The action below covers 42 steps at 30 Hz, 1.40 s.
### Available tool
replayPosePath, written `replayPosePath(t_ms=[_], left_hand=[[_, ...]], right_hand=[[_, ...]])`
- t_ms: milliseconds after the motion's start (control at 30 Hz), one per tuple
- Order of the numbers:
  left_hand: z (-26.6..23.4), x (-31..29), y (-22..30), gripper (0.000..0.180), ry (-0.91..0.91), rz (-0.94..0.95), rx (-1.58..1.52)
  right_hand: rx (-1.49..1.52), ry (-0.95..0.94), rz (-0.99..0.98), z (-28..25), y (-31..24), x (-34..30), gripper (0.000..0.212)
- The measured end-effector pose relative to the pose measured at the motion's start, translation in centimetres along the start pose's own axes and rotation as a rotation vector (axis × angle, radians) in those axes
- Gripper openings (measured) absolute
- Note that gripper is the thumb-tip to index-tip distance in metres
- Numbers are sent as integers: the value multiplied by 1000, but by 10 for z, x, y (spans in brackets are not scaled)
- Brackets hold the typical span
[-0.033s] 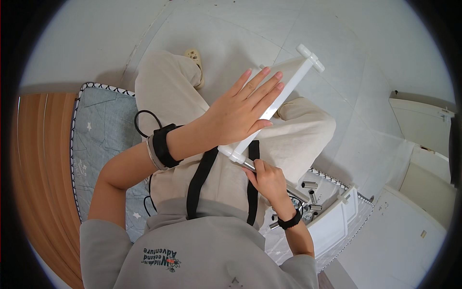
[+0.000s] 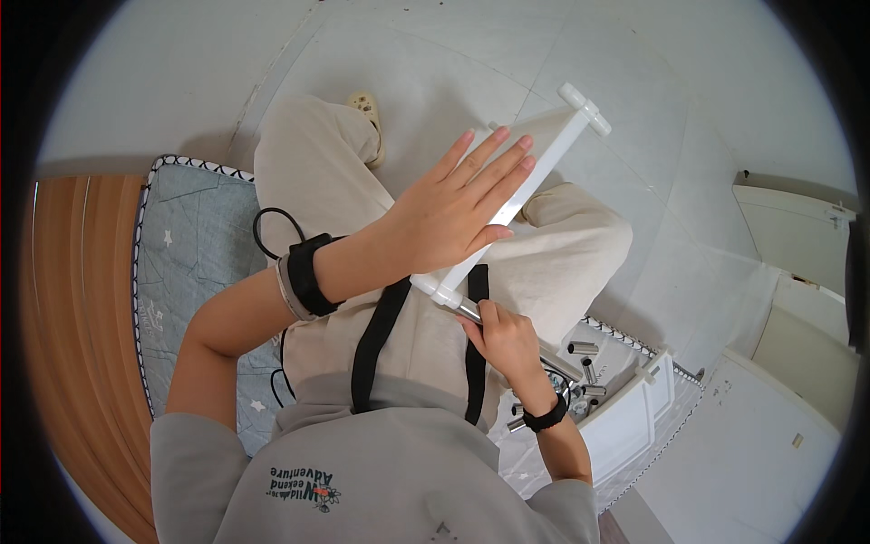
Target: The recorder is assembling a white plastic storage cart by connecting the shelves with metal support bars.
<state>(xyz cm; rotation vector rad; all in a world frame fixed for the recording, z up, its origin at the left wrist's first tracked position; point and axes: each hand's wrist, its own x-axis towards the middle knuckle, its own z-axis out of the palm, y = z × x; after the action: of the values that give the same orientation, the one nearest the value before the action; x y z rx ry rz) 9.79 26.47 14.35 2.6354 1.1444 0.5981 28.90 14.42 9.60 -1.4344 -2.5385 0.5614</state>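
My left hand [image 2: 453, 204] lies flat with its fingers stretched out against a white plastic shelf panel [image 2: 544, 168], which stands tilted on edge above my lap. The panel has rounded tube sockets at its corners. Into the near socket [image 2: 444, 295] runs a short silver metal tube [image 2: 468, 310]. My right hand [image 2: 507, 344] is closed round this tube, just below the socket. Much of the panel's face is hidden behind my left hand.
Several loose metal tubes [image 2: 583, 348] and more white panels [image 2: 625, 426] lie beside my right forearm on a patterned cover. A grey-blue padded mat [image 2: 195, 227] is at the left, next to wooden slats [image 2: 86, 344]. A black strap [image 2: 376, 344] crosses my lap.
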Motion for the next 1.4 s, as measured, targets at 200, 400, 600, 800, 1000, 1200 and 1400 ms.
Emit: replayPosePath(t_ms=[200, 400, 600, 800, 1000, 1200, 1400], left_hand=[[2, 0, 1, 67, -1, 7, 52], [4, -3, 0, 80, -6, 9, 23], [8, -4, 1, 84, 33, -57, 34], [11, -1, 4, 80, 123, -167, 104], [15, 1, -2, 76, 71, -198, 106], [20, 6, -1, 75, 92, -209, 72], [27, 10, 2, 81, 121, -183, 39]], right_hand=[[2, -2, 5, 0, 1, 0, 33], [16, -10, 11, -1, 0, 0, 33], [5, -8, 5, -3, -1, 1, 33], [-9, -17, 17, -7, 2, 0, 34], [-18, -10, -19, -4, 4, -1, 33], [-14, -17, -29, -10, 1, 3, 33], [-17, -15, -30, -10, 2, 1, 33]])
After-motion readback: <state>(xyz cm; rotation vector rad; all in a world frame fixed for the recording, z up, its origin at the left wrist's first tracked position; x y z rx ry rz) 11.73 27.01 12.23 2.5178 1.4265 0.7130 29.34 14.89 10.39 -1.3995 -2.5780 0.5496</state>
